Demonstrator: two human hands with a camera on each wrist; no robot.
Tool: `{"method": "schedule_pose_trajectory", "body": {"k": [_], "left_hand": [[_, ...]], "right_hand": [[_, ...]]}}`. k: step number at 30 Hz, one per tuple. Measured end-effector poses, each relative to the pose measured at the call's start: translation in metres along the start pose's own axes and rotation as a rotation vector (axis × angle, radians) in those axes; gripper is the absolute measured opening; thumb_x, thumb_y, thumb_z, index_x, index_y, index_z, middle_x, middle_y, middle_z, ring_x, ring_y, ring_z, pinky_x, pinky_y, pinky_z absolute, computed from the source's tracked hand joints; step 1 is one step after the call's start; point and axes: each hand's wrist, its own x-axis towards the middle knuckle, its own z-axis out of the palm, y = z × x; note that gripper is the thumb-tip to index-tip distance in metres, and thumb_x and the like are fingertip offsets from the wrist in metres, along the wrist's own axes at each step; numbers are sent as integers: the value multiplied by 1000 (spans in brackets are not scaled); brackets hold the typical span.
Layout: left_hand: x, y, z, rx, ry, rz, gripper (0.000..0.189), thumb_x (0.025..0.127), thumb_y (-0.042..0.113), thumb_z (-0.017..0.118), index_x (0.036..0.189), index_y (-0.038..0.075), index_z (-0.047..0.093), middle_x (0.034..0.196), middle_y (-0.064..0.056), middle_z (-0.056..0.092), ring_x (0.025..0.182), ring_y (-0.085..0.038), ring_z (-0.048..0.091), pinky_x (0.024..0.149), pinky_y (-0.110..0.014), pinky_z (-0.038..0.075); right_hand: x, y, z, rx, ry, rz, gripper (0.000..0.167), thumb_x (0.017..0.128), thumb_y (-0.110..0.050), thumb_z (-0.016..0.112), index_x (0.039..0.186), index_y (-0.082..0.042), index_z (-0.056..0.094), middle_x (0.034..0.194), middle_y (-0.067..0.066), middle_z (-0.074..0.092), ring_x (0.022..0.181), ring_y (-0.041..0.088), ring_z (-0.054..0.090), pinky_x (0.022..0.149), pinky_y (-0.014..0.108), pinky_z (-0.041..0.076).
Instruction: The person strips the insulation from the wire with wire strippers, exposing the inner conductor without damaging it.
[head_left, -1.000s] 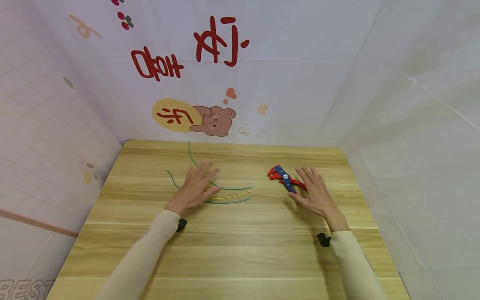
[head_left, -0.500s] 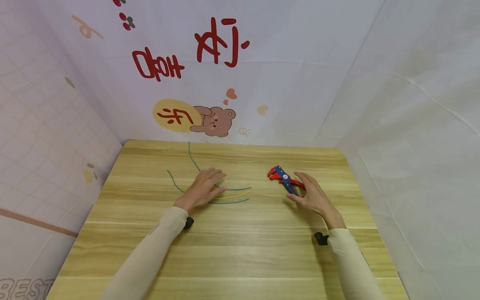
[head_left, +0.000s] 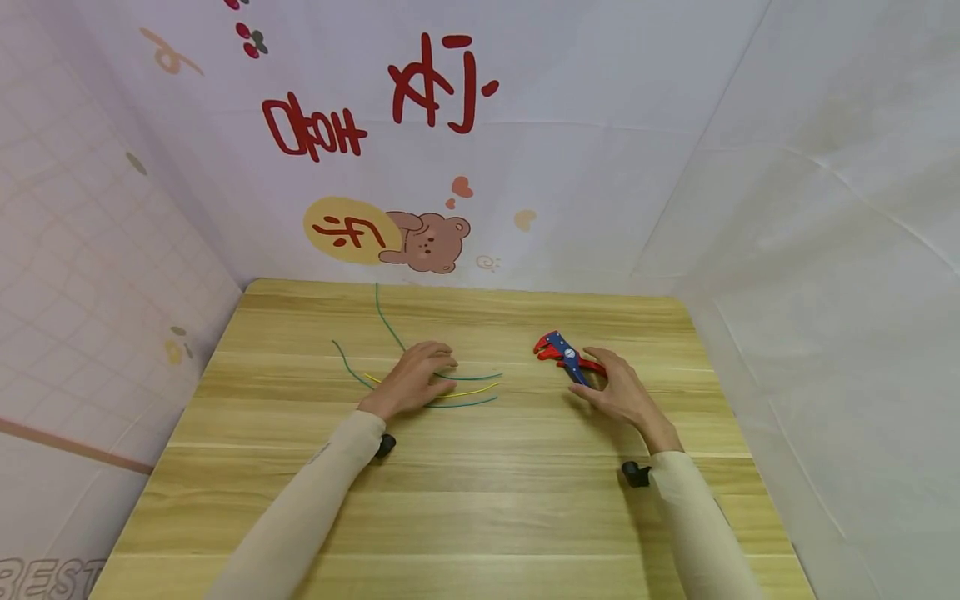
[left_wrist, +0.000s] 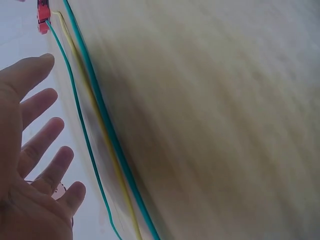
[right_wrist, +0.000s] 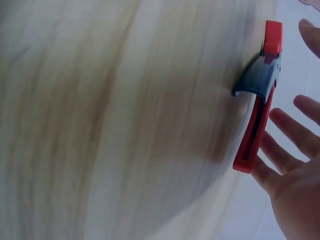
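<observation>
Wooden desk (head_left: 465, 500) carries everything untouched by tools: your left hand (head_left: 411, 379) rests loose-fingered over the wires (head_left: 465, 392), right hand (head_left: 618, 392) relaxed beside the wire stripper (head_left: 564, 354), nothing gripped, stripping not started.

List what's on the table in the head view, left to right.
Free ends of the green wires → left hand lying on the wires → red and blue wire stripper → right hand at the stripper's handles.
</observation>
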Motion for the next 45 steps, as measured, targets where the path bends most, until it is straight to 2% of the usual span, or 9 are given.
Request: {"method": "schedule_pose_trajectory", "body": {"k": [9,16,19,23,27,30,35,42,45], "left_hand": [[6,-4,9,-24,-12,-20,28,104,18,84,127,1,82,144,-21,71,137,-43,62,120,-68,47],[8,-37,31,-28,49,72,27,106,33,84,120,11,86,126,-7,77,119,-28,68,106,-48,56],[9,-52,44,-46,66,69,25,104,35,85,118,15,87,122,-4,78,114,-26,68,101,-45,56],[9,-57,47,-71,69,39,21,105,39,84,115,21,88,117,2,78,112,-23,68,100,-48,54],[8,-25,25,-79,22,-34,13,105,27,83,111,17,88,117,-1,79,116,-29,69,107,-60,50],[7,-14,20,-78,18,-74,8,104,19,84,110,15,86,116,-4,79,115,-32,68,106,-61,48],[9,-30,33,-70,30,-75,6,106,26,82,109,22,84,115,0,78,112,-27,67,101,-53,46],[13,0,12,-50,-65,-177,5,107,19,81,107,15,82,113,-3,77,114,-30,68,109,-62,45],[14,5,11,-17,-72,-186,4,107,16,79,105,14,81,110,-3,76,111,-28,67,109,-62,44]], "right_hand": [[5,2,3,-3,6,7,84,99,-37,91,161,5,54,164,33,57,152,58,53,127,75,41],[8,3,8,-15,12,10,79,98,-32,91,158,7,57,157,33,62,146,57,58,125,74,44],[9,2,10,-25,19,12,77,97,-30,92,155,8,59,154,33,64,143,56,59,124,73,45],[10,1,12,-36,24,15,74,97,-30,93,152,8,62,149,32,65,138,56,60,121,72,46],[11,2,14,-40,35,19,70,97,-29,93,148,8,65,144,31,66,133,53,61,118,70,48],[12,3,16,-39,41,33,69,96,-29,93,147,8,66,141,30,66,131,52,61,117,68,49],[13,3,18,-44,39,49,70,96,-30,93,148,9,66,140,30,65,129,51,60,115,68,48],[15,3,21,-31,46,66,67,97,-27,91,147,10,66,138,30,65,128,50,60,114,67,49],[15,2,21,-29,46,73,66,96,-27,91,147,9,67,136,30,66,127,49,61,113,66,50]]}}
